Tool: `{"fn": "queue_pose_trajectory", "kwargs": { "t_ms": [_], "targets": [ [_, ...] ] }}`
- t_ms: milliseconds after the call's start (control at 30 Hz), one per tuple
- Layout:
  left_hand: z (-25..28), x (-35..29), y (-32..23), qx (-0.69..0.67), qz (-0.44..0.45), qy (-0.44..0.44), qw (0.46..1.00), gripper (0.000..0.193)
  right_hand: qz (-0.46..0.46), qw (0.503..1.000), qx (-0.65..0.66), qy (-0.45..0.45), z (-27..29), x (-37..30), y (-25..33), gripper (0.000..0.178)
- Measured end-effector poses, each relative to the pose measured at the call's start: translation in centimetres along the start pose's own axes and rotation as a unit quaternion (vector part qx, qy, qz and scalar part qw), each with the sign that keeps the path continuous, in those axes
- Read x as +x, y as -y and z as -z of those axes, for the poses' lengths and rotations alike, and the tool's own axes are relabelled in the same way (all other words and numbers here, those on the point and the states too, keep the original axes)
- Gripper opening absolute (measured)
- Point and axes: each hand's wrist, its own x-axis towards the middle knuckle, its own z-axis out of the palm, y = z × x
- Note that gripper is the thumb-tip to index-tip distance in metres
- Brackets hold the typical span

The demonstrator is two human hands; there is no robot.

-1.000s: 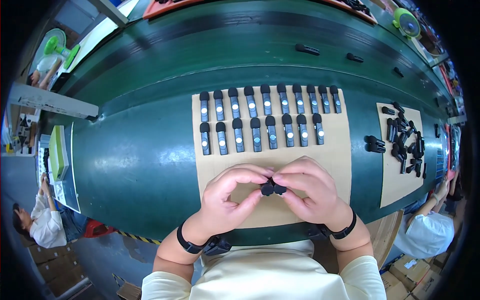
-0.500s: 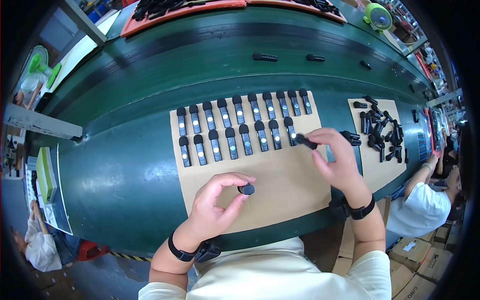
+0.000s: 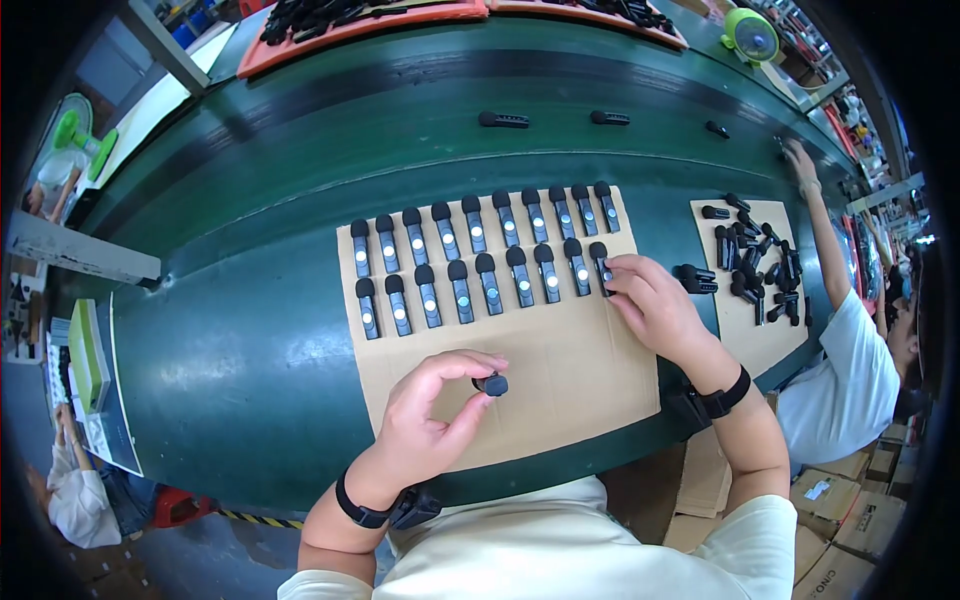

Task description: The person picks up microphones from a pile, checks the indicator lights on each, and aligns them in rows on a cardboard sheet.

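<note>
My left hand pinches a small black clip-on microphone between thumb and fingertips, its end facing up, above a flat cardboard sheet. With the fingers of my right hand I grip another clip-on microphone, foam tip pointing away from me. It stands at the right end of the nearer row on the cardboard. Beside it, similar microphones with foam tips lie side by side in two rows, most with a pale round spot. My fingers hide the lower part of the right-hand microphone.
Right of the sheet lie a few microphones and a second cardboard with a loose pile. Several microphones sit on the green belt beyond. Orange trays stand at the back. A co-worker's arm reaches in at right.
My right hand has brought its microphone to the row's right end and turned it in line. Belt microphones have shifted left. A co-worker's arm has come in at right. My left hand stays put.
</note>
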Motion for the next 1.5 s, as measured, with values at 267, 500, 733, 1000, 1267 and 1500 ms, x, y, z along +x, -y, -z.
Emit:
{"fn": "queue_pose_trajectory", "kwargs": {
  "t_ms": [267, 500, 733, 1000, 1267, 1500],
  "targets": [
    [0.0, 0.3, -0.4, 0.037, -0.007, 0.022, 0.999, 0.028, -0.076, 0.996, 0.052, 0.022, 0.7, 0.2, 0.8, 0.032],
    [-0.5, 0.0, -0.1, 0.053, -0.013, 0.051, 0.997, 0.032, 0.028, 0.952, 0.305, 0.009, 1.0, 1.9, 8.3, 0.036],
    [-0.8, 0.5, -0.1, 0.133, 0.017, 0.071, 0.988, 0.035, -0.020, 0.932, 0.361, 0.023, 0.9, 1.0, 8.3, 0.030],
    [-0.7, 0.5, 0.1, 0.291, -0.015, 0.186, 0.938, 0.037, -0.112, 0.973, 0.178, -0.095, 2.8, -0.5, 1.1, 0.023],
    [-0.5, 0.6, 0.3, 0.300, 0.006, 0.204, 0.932, 0.035, -0.002, 1.000, -0.028, 0.012, 2.0, -2.6, 0.5, 0.019],
    [-0.6, 0.7, 0.1, 0.298, 0.017, 0.203, 0.932, 0.035, -0.023, 0.999, -0.036, -0.007, 1.3, -1.5, -0.6, 0.014]
  ]
}}
